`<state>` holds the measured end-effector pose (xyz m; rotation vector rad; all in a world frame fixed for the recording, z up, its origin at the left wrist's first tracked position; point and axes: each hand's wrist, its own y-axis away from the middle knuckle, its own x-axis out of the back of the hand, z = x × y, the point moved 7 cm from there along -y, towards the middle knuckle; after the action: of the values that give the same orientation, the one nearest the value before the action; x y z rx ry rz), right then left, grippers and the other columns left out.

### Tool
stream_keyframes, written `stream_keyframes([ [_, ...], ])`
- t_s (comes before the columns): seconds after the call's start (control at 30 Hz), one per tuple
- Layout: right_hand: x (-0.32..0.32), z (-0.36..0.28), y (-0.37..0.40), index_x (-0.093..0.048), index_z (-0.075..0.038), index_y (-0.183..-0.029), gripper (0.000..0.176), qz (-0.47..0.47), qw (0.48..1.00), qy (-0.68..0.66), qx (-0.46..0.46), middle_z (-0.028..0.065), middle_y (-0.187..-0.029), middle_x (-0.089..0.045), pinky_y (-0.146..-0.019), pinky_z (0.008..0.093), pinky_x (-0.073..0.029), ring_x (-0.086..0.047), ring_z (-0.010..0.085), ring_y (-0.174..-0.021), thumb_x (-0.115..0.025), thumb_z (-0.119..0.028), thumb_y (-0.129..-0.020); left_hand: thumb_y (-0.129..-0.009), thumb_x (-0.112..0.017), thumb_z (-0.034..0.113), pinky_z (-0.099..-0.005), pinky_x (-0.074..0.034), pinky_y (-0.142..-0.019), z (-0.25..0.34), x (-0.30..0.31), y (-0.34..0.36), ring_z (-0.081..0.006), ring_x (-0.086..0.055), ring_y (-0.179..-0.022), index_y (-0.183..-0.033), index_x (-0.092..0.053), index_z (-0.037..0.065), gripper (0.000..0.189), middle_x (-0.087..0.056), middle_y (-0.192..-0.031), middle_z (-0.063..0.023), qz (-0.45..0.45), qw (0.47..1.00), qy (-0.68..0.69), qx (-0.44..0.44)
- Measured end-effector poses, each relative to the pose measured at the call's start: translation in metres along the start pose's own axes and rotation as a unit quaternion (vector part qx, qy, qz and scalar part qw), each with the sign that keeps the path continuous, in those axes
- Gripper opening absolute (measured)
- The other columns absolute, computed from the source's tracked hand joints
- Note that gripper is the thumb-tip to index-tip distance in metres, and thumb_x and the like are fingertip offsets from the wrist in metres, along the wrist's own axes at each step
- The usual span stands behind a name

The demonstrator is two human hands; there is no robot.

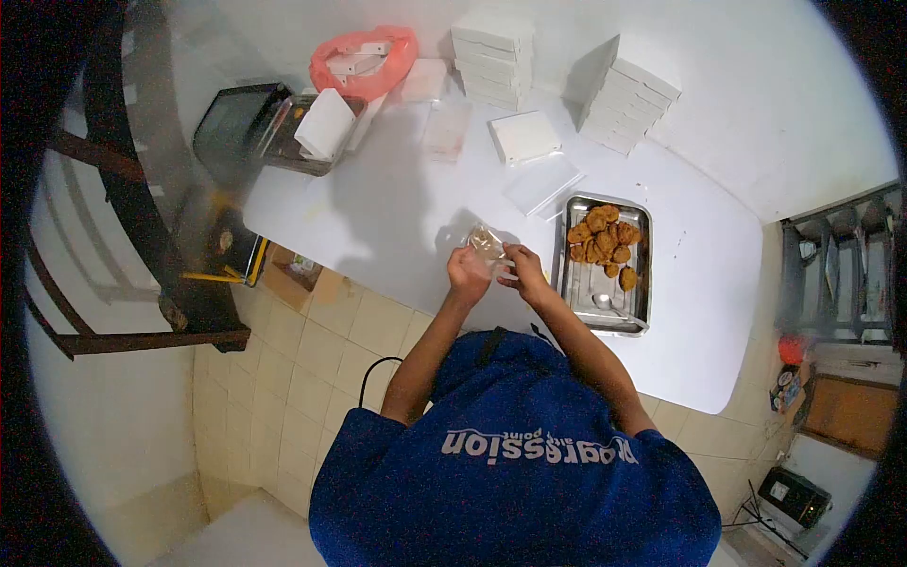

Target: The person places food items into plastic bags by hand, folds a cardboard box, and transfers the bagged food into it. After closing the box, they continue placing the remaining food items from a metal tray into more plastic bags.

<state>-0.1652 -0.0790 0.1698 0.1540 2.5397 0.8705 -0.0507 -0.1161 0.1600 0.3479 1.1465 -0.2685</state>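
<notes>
Over the table's near edge, both hands hold a small clear plastic bag (pixel 487 244) between them. My left hand (pixel 468 272) is closed around its left side. At the right side of the bag, my right hand (pixel 525 269) pinches it with thumb and fingers. What the bag contains, if anything, I cannot make out. Just right of my right hand lies a metal tray (pixel 576 304) with several browned fried pieces (pixel 605 236) in its upper part. A metal spoon (pixel 605 302) rests at the tray's near end.
Beyond the tray are clear plastic bags (pixel 548 189) and a white box (pixel 524 138). Stacks of white boxes (pixel 487 66) (pixel 624 104) stand by the wall. Back left hold a red plastic bag (pixel 402 47) and a dark tray (pixel 283 151). A dark metal rack (pixel 142 342) stands left.
</notes>
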Motion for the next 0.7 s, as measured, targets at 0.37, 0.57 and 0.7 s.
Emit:
stream_keyframes([
  [0.37, 0.045, 0.028, -0.061, -0.063, -0.004, -0.097, 0.028, 0.086, 0.941, 0.264, 0.192, 0.0072, -0.084, -0.067, -0.062, 0.0322, -0.052, -0.063, 0.0166, -0.075, -0.073, -0.024, -0.081, -0.084, -0.065, 0.037, -0.0406, -0.05, -0.083, 0.021, 0.054, 0.031, -0.0235, -0.062, -0.095, -0.116, -0.058, 0.005, 0.045, -0.064, -0.107, -0.0108, 0.294, 0.823, -0.479, 0.083],
  [0.57, 0.045, 0.016, -0.044, -0.065, -0.003, -0.091, 0.026, 0.12, 0.931, 0.306, 0.16, 0.0096, -0.078, -0.068, -0.06, 0.0318, -0.051, -0.063, 0.0161, -0.063, -0.074, -0.024, -0.079, -0.081, -0.067, 0.04, -0.0429, -0.05, -0.081, 0.048, 0.023, 0.02, -0.0304, -0.064, -0.095, -0.107, -0.06, 0.009, 0.04, -0.067, -0.101, -0.0135, 0.239, 0.535, -0.811, 0.001],
  [0.7, 0.048, 0.019, -0.058, -0.063, -0.004, -0.101, 0.029, 0.12, 0.955, 0.251, 0.107, 0.0064, -0.08, -0.066, -0.053, 0.0289, -0.051, -0.06, 0.0136, -0.058, -0.07, -0.026, -0.083, -0.082, -0.064, 0.038, -0.0441, -0.05, -0.079, 0.059, 0.009, 0.007, -0.0308, -0.064, -0.094, -0.103, -0.058, 0.011, 0.035, -0.067, -0.098, -0.0117, 0.225, 0.484, -0.844, 0.054],
])
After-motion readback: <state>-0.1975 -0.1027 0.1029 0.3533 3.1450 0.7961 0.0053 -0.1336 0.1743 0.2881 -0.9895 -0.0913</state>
